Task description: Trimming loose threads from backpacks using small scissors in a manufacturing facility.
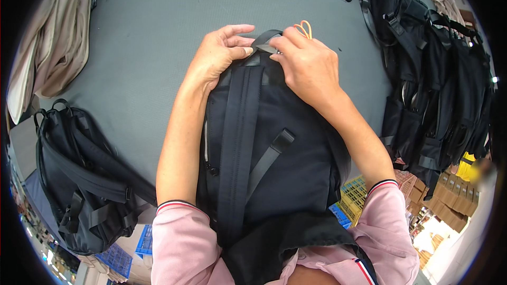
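Item, nearest the camera: pink sleeves [179,243] with striped cuffs, the person's own, pushed up the forearms. Between them, a dark backpack [274,163], lying back-side up on the grey desk [148,37], its lower end against the person's body, its shoulder strap [237,142] running lengthwise down the middle and its top carry loop [265,38] pointing away. Left hand [219,55]: fingers curled over the top left edge of the backpack, thumb pressed beside the loop. Right hand [306,63]: fingertips pinched together at the loop, with an orange rubber band [304,28] looped at the fingers. Risk, as judged: the band may snap off the fingertips or slip from the loop if stretched while the grip is this shallow; the backpack may slide toward the desk edge, since its lower end overhangs. Adjoining: a second dark backpack [79,179] at the left desk edge; a row of black backpacks [438,89] stacked along the right; folded beige cloth [53,47] at the far left; blue and yellow crates [351,195] on the floor below.
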Demonstrator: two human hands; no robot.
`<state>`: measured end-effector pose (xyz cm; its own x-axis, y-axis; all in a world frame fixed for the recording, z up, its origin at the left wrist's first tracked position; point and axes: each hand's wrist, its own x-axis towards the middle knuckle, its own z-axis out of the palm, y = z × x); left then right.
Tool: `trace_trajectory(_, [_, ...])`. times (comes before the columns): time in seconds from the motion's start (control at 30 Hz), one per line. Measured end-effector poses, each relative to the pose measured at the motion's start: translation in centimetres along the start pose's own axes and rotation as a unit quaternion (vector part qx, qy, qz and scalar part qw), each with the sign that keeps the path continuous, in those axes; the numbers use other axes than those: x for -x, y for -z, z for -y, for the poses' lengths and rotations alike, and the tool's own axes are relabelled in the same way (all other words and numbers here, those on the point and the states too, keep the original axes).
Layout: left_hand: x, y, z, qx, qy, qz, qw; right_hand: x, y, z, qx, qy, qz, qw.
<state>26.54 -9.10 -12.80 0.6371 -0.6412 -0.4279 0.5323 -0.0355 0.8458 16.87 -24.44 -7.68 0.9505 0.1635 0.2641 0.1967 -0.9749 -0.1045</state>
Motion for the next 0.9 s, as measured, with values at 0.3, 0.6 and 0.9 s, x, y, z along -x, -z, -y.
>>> trace_trajectory(0.3, [1.8, -2.5, -0.2, -0.247, -0.036, -0.128, 0.96, -0.6, 0.5, -2.1, -0.245, -0.235, 0.014, 0.94])
trace_trajectory(0.6, [0.9, -5.8, 2.4, -0.558, -0.214, -0.311, 0.739, -1.9, -2.5, -4.8, -0.288, -0.176, 0.051, 0.94])
trace_trajectory(0.9, [1.0, -3.4, 1.8, -0.34, -0.147, -0.087, 0.925, -2.2, -3.9, -7.1, -0.305, -0.224, 0.142, 0.915])
